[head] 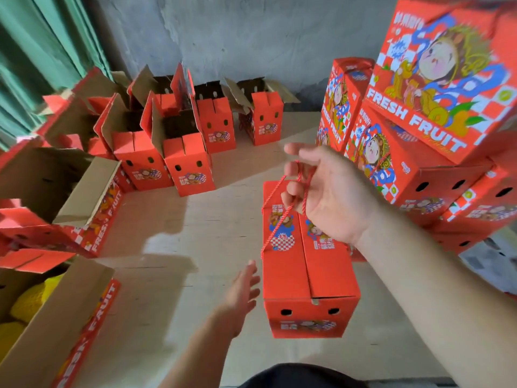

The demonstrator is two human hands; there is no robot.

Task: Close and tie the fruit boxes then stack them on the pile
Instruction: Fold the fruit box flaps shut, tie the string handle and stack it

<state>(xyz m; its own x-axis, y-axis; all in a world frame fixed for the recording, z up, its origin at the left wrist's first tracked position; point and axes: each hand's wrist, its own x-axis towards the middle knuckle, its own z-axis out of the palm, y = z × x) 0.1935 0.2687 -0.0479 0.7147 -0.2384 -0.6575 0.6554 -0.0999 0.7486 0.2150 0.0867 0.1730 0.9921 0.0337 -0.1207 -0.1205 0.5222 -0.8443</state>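
Nearest, at six o'clock, a dark garment edge; just beyond, left hand [242,289] spread flat and empty, fingers loose, beside but not touching the closed box [307,273]. Flaps of that box shut, seam running down its top, red cord [275,211] looped up from its left side. Right hand [330,189] at about one o'clock from the box, fingers curled, pinching the cord above the lid. Whether the box hangs clear of the floor or rests on it: cannot tell.

Judged step: closing done, tying done or nearly done, carry to the stack now in hand. Next move likely calls for a lift by the cord and a swing toward two o'clock, the free hand perhaps steadying the box's underside or side.

At eight o'clock, an open carton [64,312] with yellow fruit [30,303] inside, flaps sticking out toward the centre. At ten o'clock, another open carton [56,189], flap jutting over the floor. Bare floor [195,219] through the middle, the widest room for moving.

Farther, at two o'clock, the pile [436,152] of closed boxes, stacked and slightly askew, corners overhanging toward the hand; little gap between knuckles and its near edge. At eleven to twelve o'clock, a cluster of upright open boxes [184,152] against the grey wall [251,32].
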